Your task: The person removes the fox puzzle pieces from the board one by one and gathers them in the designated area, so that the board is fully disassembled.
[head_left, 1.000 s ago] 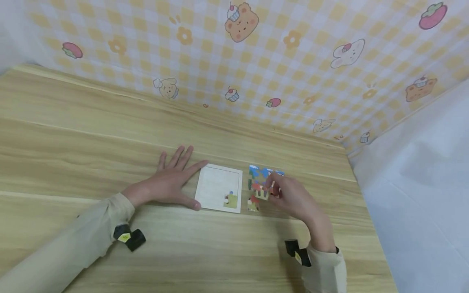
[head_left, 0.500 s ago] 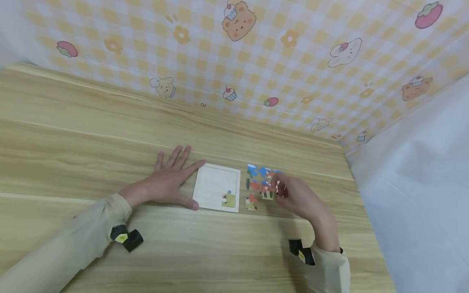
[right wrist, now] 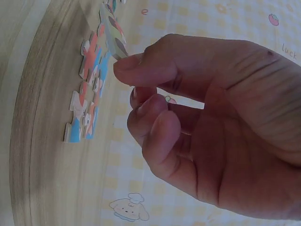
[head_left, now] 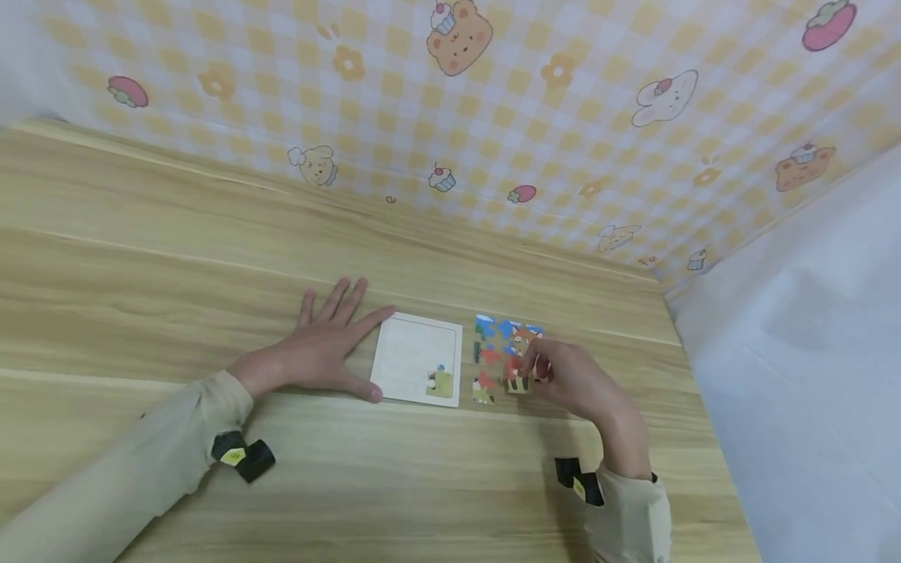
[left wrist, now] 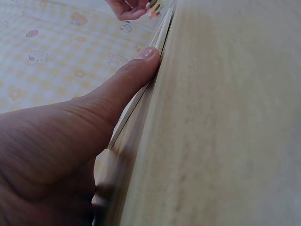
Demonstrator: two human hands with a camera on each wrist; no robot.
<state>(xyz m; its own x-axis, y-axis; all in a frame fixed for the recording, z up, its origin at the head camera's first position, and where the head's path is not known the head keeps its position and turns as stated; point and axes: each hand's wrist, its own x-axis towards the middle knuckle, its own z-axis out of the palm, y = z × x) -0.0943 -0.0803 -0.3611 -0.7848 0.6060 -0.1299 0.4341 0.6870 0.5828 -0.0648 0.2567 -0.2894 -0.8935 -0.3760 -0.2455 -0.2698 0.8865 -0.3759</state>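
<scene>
My left hand [head_left: 320, 352] lies on the table with its fingers spread. Its thumb and index fingertip touch the left side of a white puzzle board [head_left: 411, 356]. In the board's lower right corner sits one green puzzle piece [head_left: 440, 383]. To the right of the board, my right hand [head_left: 566, 371] pinches a red and green puzzle piece with dark patches [head_left: 518, 383] between thumb and fingers. The right wrist view shows this held piece [right wrist: 114, 37] raised off the table, edge-on. Loose pieces with a fox face [head_left: 524, 338] lie just beyond it, partly covered by the hand.
Several other loose puzzle pieces [head_left: 484, 356] in blue, red and green lie between the board and my right hand. A yellow checked cloth [head_left: 394, 117] hangs behind the wooden table [head_left: 352, 493]. White sheeting [head_left: 788, 375] borders the right side.
My right hand has shifted slightly right and toward me with the pinched puzzle piece, uncovering more of the fox face. The left hand keeps its place at the board.
</scene>
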